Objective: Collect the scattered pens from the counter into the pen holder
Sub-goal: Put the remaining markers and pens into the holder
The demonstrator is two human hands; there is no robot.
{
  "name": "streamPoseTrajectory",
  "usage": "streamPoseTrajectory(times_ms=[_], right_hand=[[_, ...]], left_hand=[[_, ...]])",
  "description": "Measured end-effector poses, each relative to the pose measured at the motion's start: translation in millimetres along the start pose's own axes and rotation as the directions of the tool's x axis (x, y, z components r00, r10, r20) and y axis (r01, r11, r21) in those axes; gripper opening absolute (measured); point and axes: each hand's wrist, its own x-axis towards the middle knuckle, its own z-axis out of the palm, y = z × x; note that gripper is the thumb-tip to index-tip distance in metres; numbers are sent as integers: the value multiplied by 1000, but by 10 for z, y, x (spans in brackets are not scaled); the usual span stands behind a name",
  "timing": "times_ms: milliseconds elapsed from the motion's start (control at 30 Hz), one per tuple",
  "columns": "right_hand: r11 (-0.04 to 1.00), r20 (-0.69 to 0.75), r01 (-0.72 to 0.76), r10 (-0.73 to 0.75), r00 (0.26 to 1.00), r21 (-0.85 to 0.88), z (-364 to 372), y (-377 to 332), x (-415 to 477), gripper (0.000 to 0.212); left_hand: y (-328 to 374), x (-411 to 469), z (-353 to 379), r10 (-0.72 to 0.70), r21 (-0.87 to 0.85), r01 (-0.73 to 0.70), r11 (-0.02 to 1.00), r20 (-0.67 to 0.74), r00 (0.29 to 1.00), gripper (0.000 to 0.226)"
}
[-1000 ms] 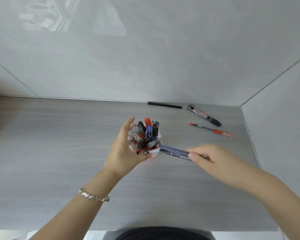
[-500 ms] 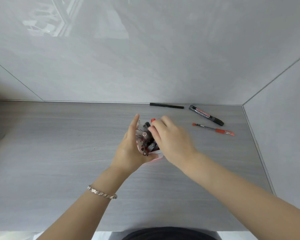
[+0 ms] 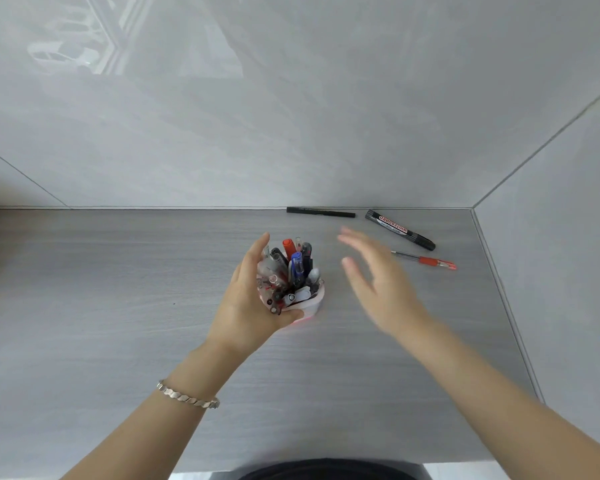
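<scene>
A pink-and-white pen holder (image 3: 313,302) packed with several pens stands mid-counter. My left hand (image 3: 248,303) wraps around its left side and grips it. To its right, my right hand (image 3: 378,282) hovers blurred, fingers spread, holding nothing. Three pens lie loose at the back right: a thin black pen (image 3: 321,212) along the wall, a black whiteboard marker (image 3: 399,230), and a red pen (image 3: 426,260) just beyond my right hand's fingers.
The grey wood-grain counter (image 3: 118,289) meets glossy grey walls at the back and on the right, forming a corner at the back right. The counter's front edge runs just above my dark clothing. A silver bracelet (image 3: 187,396) sits on my left wrist.
My right hand brought a blue pen to the holder, put it in, and has now swung away to the right, empty. My left hand kept hold of the holder.
</scene>
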Motion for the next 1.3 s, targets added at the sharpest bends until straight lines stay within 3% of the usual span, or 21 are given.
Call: streamPoseTrajectory(times_ms=[67,167,233,433,633,733,833,933,1033,1167,1300], right_hand=[[966,-98,-196,181,979,-171,-182,437,67,32],[770,-144,-463,449,882,-438,-425,998,108,31],[713,-103,-433,457,883,-551,-493,1179,67,25],[700,100,-245,413,905,-671,-440,1291,108,22],[756,-130,-465,460,878,-460,-498,1296,481,29],[704,-76,-471,514,854,-531,-481,1353,532,37],[712,-106,-463,485,868,-528,-479,1338,418,27],[789,-217,-474,421,881,-391,-544,1143,200,14],[873,-280,-450,392,877,-187,-677,817,-31,10],[909,-129,-392,410,903,145,-907,236,-170,16],[910,19,-354,358,933,218,-923,-208,-136,16]], left_hand=[[16,14,13,-16,-9,16,1000,6,1000,107],[50,83,48,1,16,-1,1000,22,1000,108],[74,136,80,16,24,-16,1000,18,1000,107],[123,245,107,6,-2,-6,1000,47,999,107],[63,249,81,-18,-5,19,1000,70,997,108],[104,229,53,-13,57,8,998,86,996,109],[198,207,71,131,183,-133,974,22,991,101],[268,256,133,275,372,-249,894,-18,961,95],[298,353,205,358,532,-270,803,-68,931,71],[303,379,195,339,378,-279,883,-101,935,36],[198,391,180,379,313,-350,883,-33,925,35]])
